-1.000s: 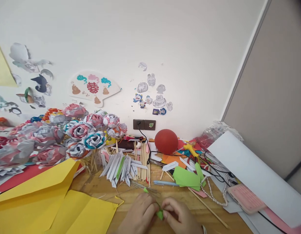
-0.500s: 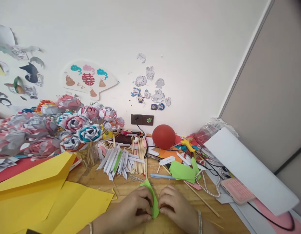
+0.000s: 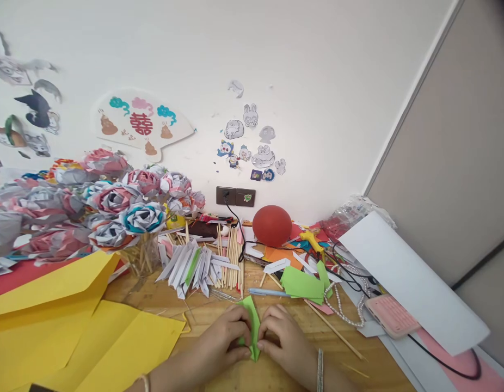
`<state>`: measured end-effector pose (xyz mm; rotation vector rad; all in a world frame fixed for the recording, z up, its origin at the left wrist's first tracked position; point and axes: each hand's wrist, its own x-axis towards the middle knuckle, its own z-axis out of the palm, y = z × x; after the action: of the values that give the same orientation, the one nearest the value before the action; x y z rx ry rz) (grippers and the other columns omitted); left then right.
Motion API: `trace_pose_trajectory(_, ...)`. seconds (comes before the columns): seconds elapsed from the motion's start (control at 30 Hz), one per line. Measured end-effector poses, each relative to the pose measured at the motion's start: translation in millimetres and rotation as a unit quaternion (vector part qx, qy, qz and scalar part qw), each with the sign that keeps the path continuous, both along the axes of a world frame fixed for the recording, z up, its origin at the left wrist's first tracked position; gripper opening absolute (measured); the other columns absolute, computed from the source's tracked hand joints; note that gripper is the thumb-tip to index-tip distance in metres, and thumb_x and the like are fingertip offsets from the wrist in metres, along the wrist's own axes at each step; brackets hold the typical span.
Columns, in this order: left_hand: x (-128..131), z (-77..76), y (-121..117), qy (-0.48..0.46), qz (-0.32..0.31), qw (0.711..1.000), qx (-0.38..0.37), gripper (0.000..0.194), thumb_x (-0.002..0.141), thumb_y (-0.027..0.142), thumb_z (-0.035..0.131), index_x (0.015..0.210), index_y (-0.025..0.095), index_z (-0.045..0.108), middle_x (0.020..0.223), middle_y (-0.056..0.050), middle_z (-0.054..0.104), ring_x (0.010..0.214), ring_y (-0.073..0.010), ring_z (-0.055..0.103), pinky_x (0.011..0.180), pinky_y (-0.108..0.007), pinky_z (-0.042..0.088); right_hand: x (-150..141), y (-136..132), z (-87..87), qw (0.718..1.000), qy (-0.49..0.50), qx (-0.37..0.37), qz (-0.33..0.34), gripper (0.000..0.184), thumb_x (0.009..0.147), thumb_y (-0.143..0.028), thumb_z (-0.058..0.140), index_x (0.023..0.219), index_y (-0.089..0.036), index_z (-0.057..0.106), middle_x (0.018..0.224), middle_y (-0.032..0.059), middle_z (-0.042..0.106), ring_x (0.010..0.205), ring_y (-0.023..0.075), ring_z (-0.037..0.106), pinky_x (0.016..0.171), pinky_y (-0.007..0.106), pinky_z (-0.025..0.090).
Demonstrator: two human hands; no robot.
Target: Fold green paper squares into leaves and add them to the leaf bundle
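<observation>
A narrow piece of folded green paper [image 3: 252, 321] stands between my hands at the front of the wooden table [image 3: 211, 365]. My left hand [image 3: 231, 337] grips its left side, with the fingers curled round it and the thumb near its lower end. On the other side, my right hand [image 3: 278, 337] pinches the paper's right edge near the bottom, thumb and fingertips together. Behind my hands lie a pale blue pen [image 3: 268, 292] and a stack of green paper pieces [image 3: 303, 284]. A pile of folded white paper strips [image 3: 190, 269] sits beyond, to the left.
Yellow paper sheets [image 3: 129, 343] cover the left front. Paper flowers [image 3: 117, 198] stand behind them. At the back are wooden sticks [image 3: 234, 253], a red balloon [image 3: 271, 226] and a yellow glue gun [image 3: 312, 239]. A pearl string [image 3: 342, 313], pink keypad [image 3: 393, 316] and white roll [image 3: 415, 283] lie right.
My right hand has moved in closer to my left, its fingertips now on the green paper's lower edge. The paper looks narrower and more folded. The whole view has shifted slightly.
</observation>
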<state>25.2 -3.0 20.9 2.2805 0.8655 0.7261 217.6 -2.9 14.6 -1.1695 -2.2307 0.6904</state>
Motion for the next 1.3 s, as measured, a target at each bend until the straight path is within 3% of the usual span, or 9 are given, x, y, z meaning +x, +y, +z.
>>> trace_pose_trajectory(0.17, 3.1, 2.5, -1.6, 0.009, 0.022, 1.000, 0.011, 0.012, 0.081, 0.016, 0.054, 0.070, 0.019, 0.058, 0.088, -0.001, 0.056, 0.087, -0.0141, 0.053, 0.077, -0.024, 0.043, -5.2, 1.3, -1.6, 1.000, -0.015, -0.004, -0.021, 0.017, 0.068, -0.009, 0.073, 0.070, -0.018, 0.059, 0.080, -0.0014, 0.054, 0.084, 0.0169, 0.049, 0.074, 0.026, 0.036)
trace_pose_trajectory(0.43, 7.9, -16.3, -1.1, 0.017, 0.061, 0.996, 0.055, 0.014, 0.071, 0.004, 0.051, 0.069, 0.018, 0.053, 0.086, -0.002, 0.053, 0.086, -0.0149, 0.050, 0.074, -0.024, 0.042, -9.2, 1.7, -6.5, 0.999, -0.026, 0.007, -0.040, 0.018, 0.069, -0.010, 0.073, 0.069, -0.018, 0.057, 0.080, -0.0015, 0.055, 0.084, 0.0170, 0.048, 0.073, 0.026, 0.035)
trace_pose_trajectory(0.7, 7.0, -6.5, -0.6, 0.052, 0.075, 0.996, 0.019, 0.013, 0.071, 0.011, 0.061, 0.067, 0.019, 0.051, 0.087, 0.000, 0.053, 0.086, -0.0159, 0.049, 0.075, -0.025, 0.041, -12.5, -0.4, -10.1, 0.996, -0.061, 0.030, -0.056, 0.017, 0.071, -0.010, 0.069, 0.072, -0.019, 0.055, 0.083, -0.0011, 0.054, 0.085, 0.0181, 0.047, 0.074, 0.028, 0.035)
trace_pose_trajectory(0.97, 9.1, -14.2, 1.0, 0.094, 0.101, 0.990, 0.014, 0.018, 0.066, 0.008, 0.064, 0.073, 0.019, 0.051, 0.092, -0.001, 0.052, 0.090, -0.0183, 0.047, 0.078, -0.028, 0.040, -13.6, 4.0, -19.7, 0.993, -0.083, 0.066, -0.045, 0.015, 0.071, -0.010, 0.066, 0.074, -0.018, 0.053, 0.082, 0.0004, 0.054, 0.083, 0.0191, 0.048, 0.072, 0.029, 0.036)
trace_pose_trajectory(1.1, 11.7, -7.2, -3.4, 0.071, 0.124, 0.990, -0.003, 0.021, 0.064, 0.006, 0.064, 0.076, 0.019, 0.052, 0.095, -0.002, 0.052, 0.094, -0.0182, 0.046, 0.082, -0.029, 0.039, -11.1, 3.5, -16.1, 0.994, -0.076, 0.076, -0.021, 0.012, 0.075, -0.012, 0.062, 0.075, -0.018, 0.052, 0.080, 0.0006, 0.054, 0.081, 0.0191, 0.049, 0.071, 0.029, 0.036)
trace_pose_trajectory(1.3, 12.8, -0.4, -5.5, 0.064, 0.131, 0.989, 0.015, 0.017, 0.065, 0.005, 0.062, 0.070, 0.018, 0.053, 0.091, 0.000, 0.054, 0.092, -0.0164, 0.047, 0.081, -0.026, 0.038, -9.8, -6.5, -5.3, 0.996, -0.069, 0.042, -0.023, 0.019, 0.069, -0.018, 0.069, 0.076, -0.020, 0.052, 0.084, -0.0004, 0.054, 0.085, 0.0207, 0.048, 0.075, 0.030, 0.036)
